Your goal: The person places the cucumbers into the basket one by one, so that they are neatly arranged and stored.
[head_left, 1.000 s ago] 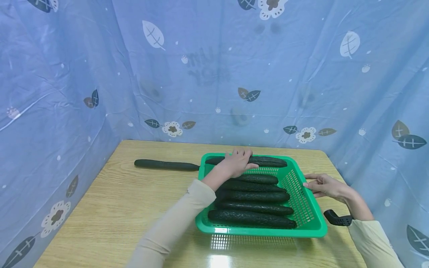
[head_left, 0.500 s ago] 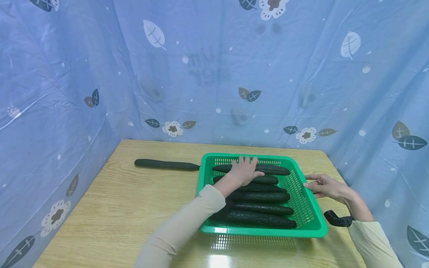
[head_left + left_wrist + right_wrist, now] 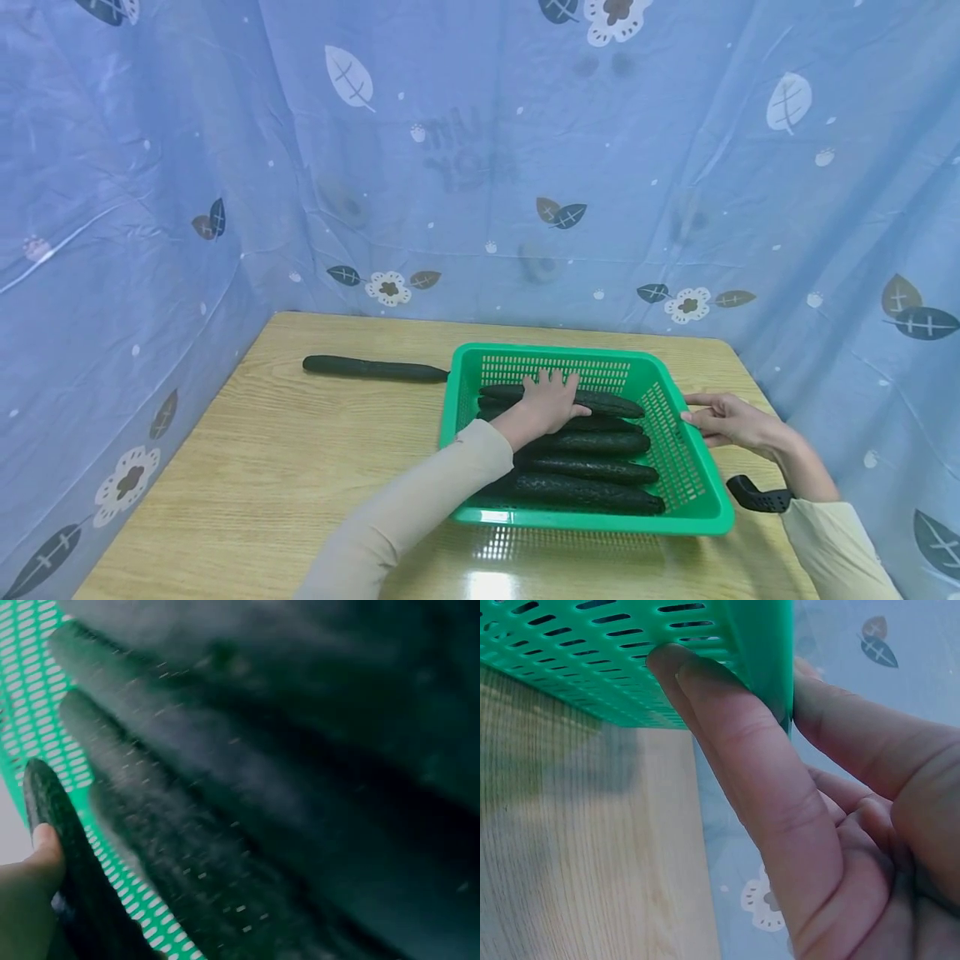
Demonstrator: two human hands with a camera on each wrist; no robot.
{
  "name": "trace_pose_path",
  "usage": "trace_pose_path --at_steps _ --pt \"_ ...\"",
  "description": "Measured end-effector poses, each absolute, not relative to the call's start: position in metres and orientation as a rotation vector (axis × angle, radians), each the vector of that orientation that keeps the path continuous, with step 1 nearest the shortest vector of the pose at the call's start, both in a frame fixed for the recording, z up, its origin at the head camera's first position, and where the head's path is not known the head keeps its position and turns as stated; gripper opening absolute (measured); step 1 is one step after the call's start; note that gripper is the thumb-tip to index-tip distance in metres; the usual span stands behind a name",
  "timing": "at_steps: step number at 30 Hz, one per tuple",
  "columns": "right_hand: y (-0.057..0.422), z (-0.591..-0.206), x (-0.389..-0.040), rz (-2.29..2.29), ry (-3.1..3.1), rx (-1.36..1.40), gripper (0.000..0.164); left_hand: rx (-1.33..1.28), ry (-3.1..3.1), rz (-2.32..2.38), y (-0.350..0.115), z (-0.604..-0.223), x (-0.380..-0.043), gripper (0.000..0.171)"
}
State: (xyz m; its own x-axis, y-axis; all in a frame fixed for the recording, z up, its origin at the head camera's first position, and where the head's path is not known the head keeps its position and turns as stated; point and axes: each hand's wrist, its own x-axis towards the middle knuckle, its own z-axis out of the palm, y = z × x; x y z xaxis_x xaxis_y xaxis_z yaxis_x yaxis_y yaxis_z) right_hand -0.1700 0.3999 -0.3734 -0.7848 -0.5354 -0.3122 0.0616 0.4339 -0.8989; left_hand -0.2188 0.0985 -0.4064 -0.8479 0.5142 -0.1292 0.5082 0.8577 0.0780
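In the head view my left hand (image 3: 546, 406) grips a dark green cucumber (image 3: 611, 404) inside the green plastic basket (image 3: 517, 521). This cucumber lies on the far side of several others (image 3: 581, 493), which run side by side. In the left wrist view the thumb (image 3: 46, 844) presses on the held cucumber (image 3: 79, 862); the other fingers are mostly hidden. My right hand (image 3: 738, 423) pinches the basket's right rim. From the right wrist, fingers (image 3: 761, 765) show under the basket's slotted wall (image 3: 761, 652), the thumb on the rim's outer side.
Left of the basket, a single long cucumber (image 3: 375, 368) lies on the wooden table (image 3: 300, 475), its tip by the basket's rim. A black wrist mount (image 3: 757, 495) sits on the right wrist. Blue patterned curtains (image 3: 450, 167) enclose the table's back and sides.
The left hand has brought its cucumber from the basket's far rim down and nearer, against the others. The right hand keeps its place on the rim.
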Motion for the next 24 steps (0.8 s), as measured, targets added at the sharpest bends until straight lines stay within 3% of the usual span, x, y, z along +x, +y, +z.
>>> trace_pose_path --at_steps 24 --pt "0.398 -0.373 -0.167 -1.342 2.169 -0.343 0.068 0.783 2.866 0.087 0.091 -0.42 -0.227 0.065"
